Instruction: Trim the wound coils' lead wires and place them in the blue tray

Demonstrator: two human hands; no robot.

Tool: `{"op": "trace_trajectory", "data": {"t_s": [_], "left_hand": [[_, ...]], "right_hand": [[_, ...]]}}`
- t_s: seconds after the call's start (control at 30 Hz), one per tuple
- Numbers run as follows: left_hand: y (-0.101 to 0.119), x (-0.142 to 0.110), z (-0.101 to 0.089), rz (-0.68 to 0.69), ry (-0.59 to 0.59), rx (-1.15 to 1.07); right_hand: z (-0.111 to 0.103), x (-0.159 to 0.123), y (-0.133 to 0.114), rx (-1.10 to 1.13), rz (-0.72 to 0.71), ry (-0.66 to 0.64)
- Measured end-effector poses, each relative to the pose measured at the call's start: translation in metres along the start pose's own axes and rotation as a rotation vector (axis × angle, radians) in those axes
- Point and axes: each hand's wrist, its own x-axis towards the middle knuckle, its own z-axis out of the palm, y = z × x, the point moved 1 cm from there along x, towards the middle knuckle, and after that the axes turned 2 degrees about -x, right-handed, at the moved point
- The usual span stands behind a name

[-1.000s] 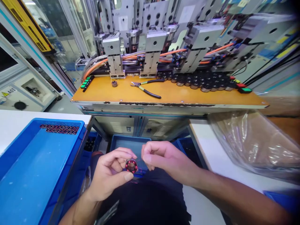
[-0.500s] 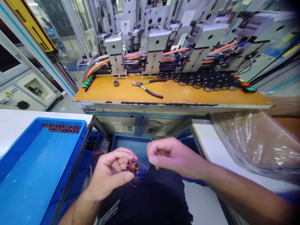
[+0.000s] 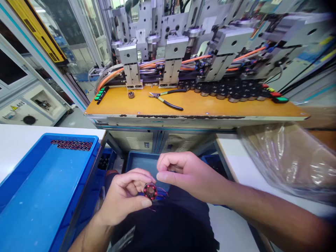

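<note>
Your left hand (image 3: 123, 196) held a small ring-shaped coil (image 3: 150, 191) above your lap, its thumb at the lower edge and its fingers curled behind and over the top. Red spots ringed the coil's face, and thin red wires (image 3: 163, 191) stuck out from it, mostly to the right.

Your right hand (image 3: 183, 171) hovered just beside the coil, above the wires, with its fingers bent and the thumb stretched toward your left hand. The gap between that thumb and the fingers was narrow; whether they pinched anything, you could not tell from this view.

Beyond your hands, an orange bench (image 3: 110, 105) ran along the foot of the machine (image 3: 175, 47). On it lay a pair of pliers (image 3: 168, 99), jaws apart, with a single metal ring (image 3: 131, 95) to their left and a crowd of black-topped round parts (image 3: 231, 91) to their right. A black pen (image 3: 102, 95) lay at the bench's left end. On the white table to your left, a blue tray (image 3: 47, 189) held rows of small red-and-black pieces (image 3: 75, 145) near its far edge.
</note>
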Motion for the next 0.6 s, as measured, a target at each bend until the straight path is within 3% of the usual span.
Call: {"op": "trace_trajectory", "data": {"t_s": [0.17, 0.3, 0.47, 0.6], "left_hand": [[0.0, 0.001, 0.002, 0.072, -0.021, 0.072], [0.0, 0.003, 0.005, 0.089, -0.027, 0.126], [0.0, 0.002, 0.007, 0.091, -0.014, 0.125], [0.0, 0.002, 0.007, 0.085, -0.024, 0.079]], "right_hand": [[0.002, -0.009, -0.01, 0.092, 0.152, -0.04], [0.002, -0.01, -0.017, 0.03, 0.211, -0.118], [0.002, -0.013, -0.017, -0.118, 0.188, -0.175], [0.003, -0.017, -0.018, -0.198, 0.091, -0.17]]}}
